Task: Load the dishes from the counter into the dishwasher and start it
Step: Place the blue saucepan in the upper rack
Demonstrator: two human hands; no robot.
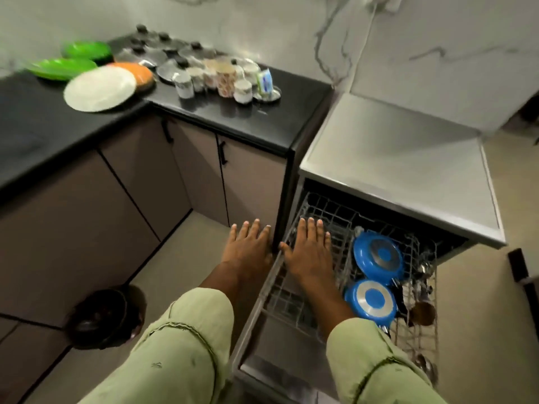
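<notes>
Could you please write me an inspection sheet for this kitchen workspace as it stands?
Surface: black counter, glossy, L-shaped.
Job's things: green plates, white plate, orange plate, lids and mugs on the counter; the pulled-out rack holds two blue pans and cutlery.
Clutter: dark round object on the floor, blurred.
Hands: left hand and right hand open, fingers straight; right over the rack, left beside the cabinet edge; contact unclear.
Cables: pale line down the wall, perhaps a cord; too blurred to tell.
Surroundings: marble-look wall, brown cabinets, steel dishwasher top.
</notes>
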